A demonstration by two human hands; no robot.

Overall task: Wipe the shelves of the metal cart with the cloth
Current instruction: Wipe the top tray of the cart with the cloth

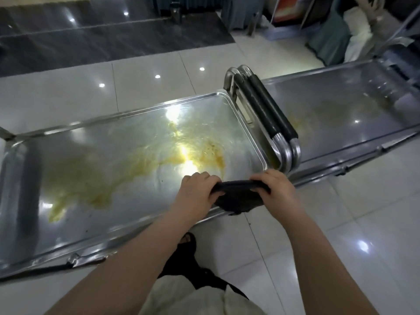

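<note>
Cloth (238, 198), dark, stretched between left hand (195, 189) and right hand (276, 189), both gripping it over the shelf's (127, 133) near edge; yellow smears (95, 176) across it, padded handles (266, 110) beside, second shelf (336, 114) beyond.

Shelf (238, 142) surface open end to end; low rim (145, 109) all round; padded handles (266, 110) block the right edge.
</note>
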